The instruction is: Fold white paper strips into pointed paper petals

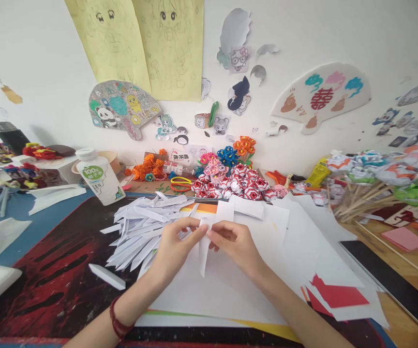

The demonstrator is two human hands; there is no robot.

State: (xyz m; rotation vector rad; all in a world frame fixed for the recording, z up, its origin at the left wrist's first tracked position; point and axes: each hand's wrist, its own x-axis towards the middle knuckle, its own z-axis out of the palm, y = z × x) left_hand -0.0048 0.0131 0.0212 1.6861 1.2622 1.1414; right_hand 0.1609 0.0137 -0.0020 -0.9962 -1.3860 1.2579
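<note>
Both hands meet over a white paper sheet (245, 290) near the middle of the table. Between them is a narrow strip of white paper (203, 258), its lower end hanging down toward the sheet. My left hand (180, 241) pinches the strip near its top with thumb and fingers. My right hand (236, 244) pinches the same strip from the other side, fingertips almost touching the left thumb. A large pile of folded white paper strips (140, 232) lies to the left of my hands. One folded strip (107, 276) lies apart on the dark mat.
Red-and-white paper flowers (245, 183) are heaped behind the sheets. A white bottle (100, 176) stands at the back left. At right lie a black phone-like slab (390, 280), red paper scraps (343, 295) and a bundle of flowers on sticks (354, 198).
</note>
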